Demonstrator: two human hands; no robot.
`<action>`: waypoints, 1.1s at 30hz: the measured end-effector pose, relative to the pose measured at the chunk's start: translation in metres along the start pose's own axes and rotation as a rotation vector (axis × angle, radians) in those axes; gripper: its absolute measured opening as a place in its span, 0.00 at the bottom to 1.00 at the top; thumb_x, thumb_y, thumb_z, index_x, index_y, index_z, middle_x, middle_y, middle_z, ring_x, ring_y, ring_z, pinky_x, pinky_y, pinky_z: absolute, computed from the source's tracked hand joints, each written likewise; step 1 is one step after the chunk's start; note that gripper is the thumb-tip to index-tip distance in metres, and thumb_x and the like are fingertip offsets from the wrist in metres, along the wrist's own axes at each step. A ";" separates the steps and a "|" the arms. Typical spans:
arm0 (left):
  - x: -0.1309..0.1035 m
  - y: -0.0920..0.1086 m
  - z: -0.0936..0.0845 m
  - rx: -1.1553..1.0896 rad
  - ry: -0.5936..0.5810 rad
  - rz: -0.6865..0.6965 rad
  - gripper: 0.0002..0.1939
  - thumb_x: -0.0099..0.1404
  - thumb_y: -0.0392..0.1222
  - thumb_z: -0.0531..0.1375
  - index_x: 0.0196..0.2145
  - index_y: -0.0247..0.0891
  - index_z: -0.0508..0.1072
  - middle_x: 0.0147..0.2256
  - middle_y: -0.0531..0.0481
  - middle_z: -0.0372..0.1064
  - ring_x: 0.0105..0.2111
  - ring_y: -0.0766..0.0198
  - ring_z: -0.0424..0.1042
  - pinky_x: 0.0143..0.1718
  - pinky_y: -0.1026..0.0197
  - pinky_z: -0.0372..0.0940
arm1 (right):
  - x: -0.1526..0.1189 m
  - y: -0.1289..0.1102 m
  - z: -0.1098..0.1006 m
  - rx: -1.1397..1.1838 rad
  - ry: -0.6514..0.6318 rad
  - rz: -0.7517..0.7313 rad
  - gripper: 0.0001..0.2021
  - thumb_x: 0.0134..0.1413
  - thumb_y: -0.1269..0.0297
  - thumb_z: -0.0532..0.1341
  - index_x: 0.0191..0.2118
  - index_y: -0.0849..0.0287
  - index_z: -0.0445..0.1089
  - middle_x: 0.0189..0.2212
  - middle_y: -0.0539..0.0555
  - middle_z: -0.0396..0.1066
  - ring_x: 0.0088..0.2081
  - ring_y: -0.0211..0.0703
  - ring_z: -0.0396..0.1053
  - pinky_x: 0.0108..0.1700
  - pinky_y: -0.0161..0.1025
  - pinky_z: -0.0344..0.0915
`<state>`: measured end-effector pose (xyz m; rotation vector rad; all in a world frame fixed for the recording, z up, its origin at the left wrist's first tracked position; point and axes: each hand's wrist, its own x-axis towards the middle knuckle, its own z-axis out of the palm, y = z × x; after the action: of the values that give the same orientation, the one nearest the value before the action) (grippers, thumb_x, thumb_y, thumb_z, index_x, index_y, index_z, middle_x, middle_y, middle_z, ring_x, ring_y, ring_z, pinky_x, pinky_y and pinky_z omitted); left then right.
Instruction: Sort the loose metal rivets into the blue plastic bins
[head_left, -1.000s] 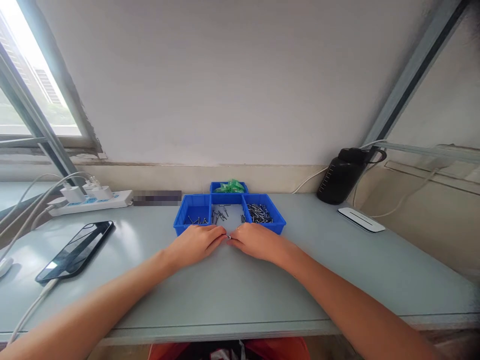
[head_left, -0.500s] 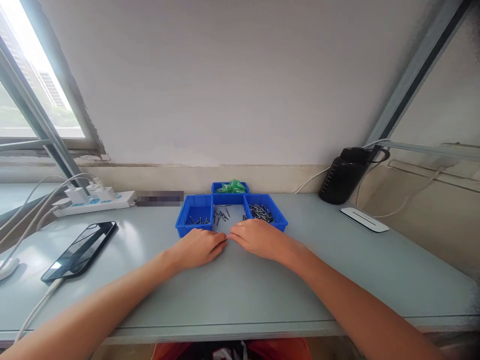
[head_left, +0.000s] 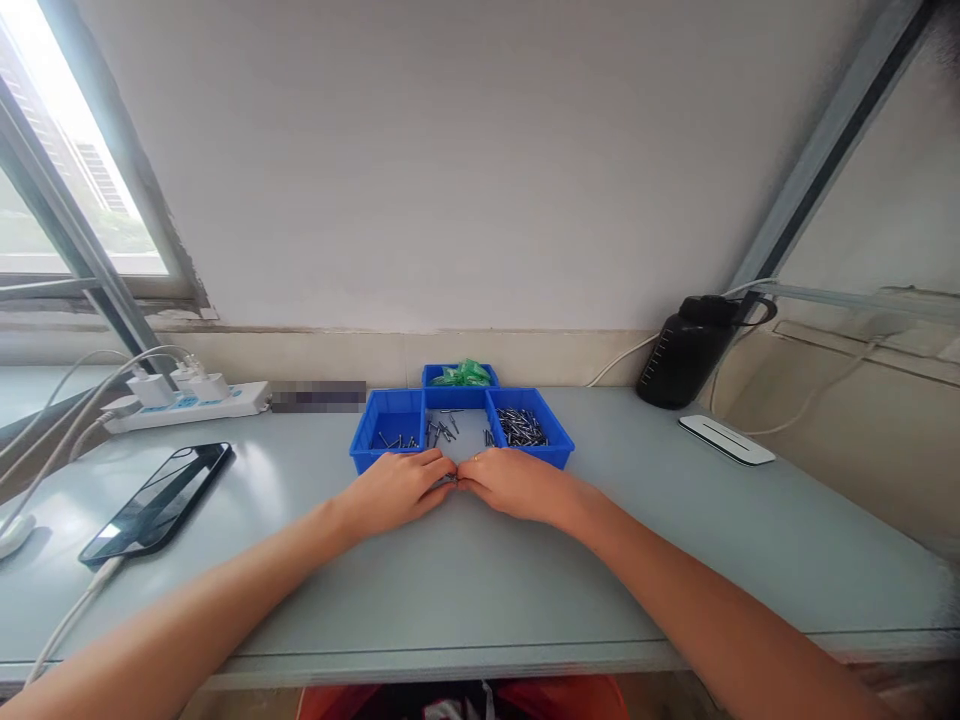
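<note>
My left hand [head_left: 397, 490] and my right hand [head_left: 517, 482] meet in front of the blue bins, their fingertips together. Both are closed in a pinch around a small metal screw [head_left: 450, 478], which is mostly hidden by the fingers. The left blue bin [head_left: 364, 450] holds a few screws [head_left: 397, 441]. Many more screws [head_left: 523, 427] fill the right blue bin [head_left: 562, 448]. Between these bins, several loose screws [head_left: 442, 430] lie on the grey surface, with a few others beside the right bin.
A small blue bin [head_left: 431, 381] with green plastic packets [head_left: 466, 374] stands behind. To the left are a phone [head_left: 157, 503] on a cable and a power strip [head_left: 244, 398]. At right are a black bottle [head_left: 686, 352] and a white flat object [head_left: 726, 440].
My left fingers have shifted slightly, and more of the small metal screw shows between my fingertips. My right hand has moved down a little. The bins stay in place.
</note>
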<state>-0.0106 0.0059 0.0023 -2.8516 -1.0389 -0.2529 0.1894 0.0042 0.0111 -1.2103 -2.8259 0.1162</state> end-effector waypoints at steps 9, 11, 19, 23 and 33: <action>0.000 0.000 0.000 -0.032 0.042 0.124 0.15 0.72 0.42 0.45 0.44 0.40 0.70 0.38 0.50 0.70 0.38 0.65 0.71 0.38 0.64 0.63 | 0.002 0.004 0.003 -0.021 -0.028 0.022 0.16 0.63 0.61 0.49 0.33 0.59 0.71 0.32 0.56 0.75 0.34 0.44 0.72 0.31 0.35 0.59; 0.000 0.001 -0.001 -0.030 0.025 0.106 0.12 0.71 0.41 0.47 0.43 0.40 0.69 0.38 0.51 0.70 0.37 0.65 0.71 0.36 0.64 0.62 | 0.001 0.004 0.003 -0.003 -0.038 0.033 0.14 0.62 0.61 0.51 0.33 0.59 0.72 0.32 0.55 0.75 0.34 0.44 0.72 0.31 0.35 0.59; 0.001 0.002 0.000 0.018 -0.074 -0.089 0.07 0.67 0.40 0.50 0.35 0.39 0.66 0.30 0.52 0.71 0.28 0.64 0.70 0.25 0.64 0.53 | -0.003 0.003 -0.002 0.015 0.003 0.028 0.09 0.57 0.59 0.56 0.33 0.57 0.69 0.32 0.53 0.73 0.34 0.42 0.70 0.30 0.34 0.56; 0.001 0.002 0.001 0.028 -0.081 -0.103 0.08 0.68 0.39 0.49 0.34 0.39 0.66 0.31 0.51 0.71 0.29 0.63 0.70 0.25 0.63 0.53 | -0.004 0.000 -0.006 0.006 0.036 0.047 0.13 0.62 0.59 0.50 0.31 0.57 0.67 0.30 0.52 0.72 0.32 0.40 0.68 0.29 0.35 0.55; 0.002 0.000 0.003 0.006 -0.076 -0.142 0.11 0.68 0.42 0.49 0.33 0.38 0.68 0.31 0.51 0.70 0.30 0.62 0.71 0.26 0.63 0.55 | -0.003 0.004 -0.003 -0.057 -0.009 0.025 0.14 0.63 0.63 0.47 0.34 0.57 0.68 0.31 0.53 0.73 0.32 0.40 0.70 0.29 0.34 0.55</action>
<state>-0.0087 0.0070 0.0001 -2.8056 -1.2560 -0.1521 0.1948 0.0050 0.0131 -1.2599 -2.8413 0.0423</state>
